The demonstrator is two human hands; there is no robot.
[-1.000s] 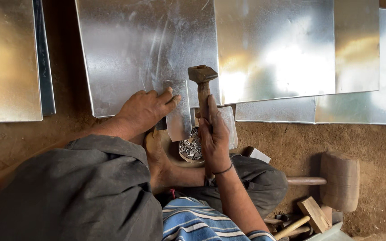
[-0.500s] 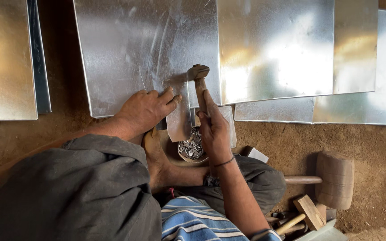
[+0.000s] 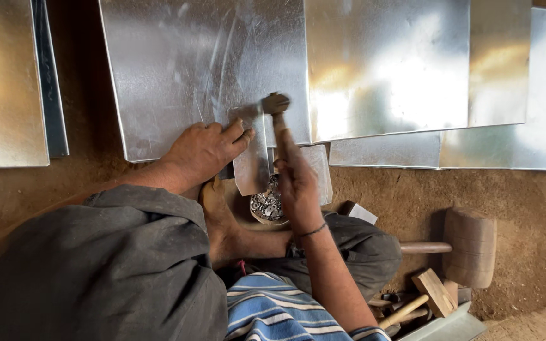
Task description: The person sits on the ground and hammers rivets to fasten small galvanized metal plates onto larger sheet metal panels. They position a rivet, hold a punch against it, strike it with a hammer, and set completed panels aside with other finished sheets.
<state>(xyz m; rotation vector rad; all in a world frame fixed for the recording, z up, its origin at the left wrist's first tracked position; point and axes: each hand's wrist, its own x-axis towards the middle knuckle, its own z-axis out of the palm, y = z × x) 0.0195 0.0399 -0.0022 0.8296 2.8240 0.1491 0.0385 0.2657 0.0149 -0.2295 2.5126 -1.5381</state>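
The hammer [image 3: 277,104] has come down onto the small metal strip [image 3: 251,151]. The right hand [image 3: 298,183] grips its handle tight. The left hand [image 3: 206,148] presses flat, fingers spread, holding the strip on the big sheet [image 3: 178,69].

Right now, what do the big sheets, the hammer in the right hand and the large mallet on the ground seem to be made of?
Sheets: thin bright metal, probably galvanised steel; mirror-like glare, fine scratches.
Hammer: dark dull head, likely steel; the handle looks like brown wood, mostly hidden by the right hand.
Mallet: wood throughout; pale brown, matte, with visible grain.
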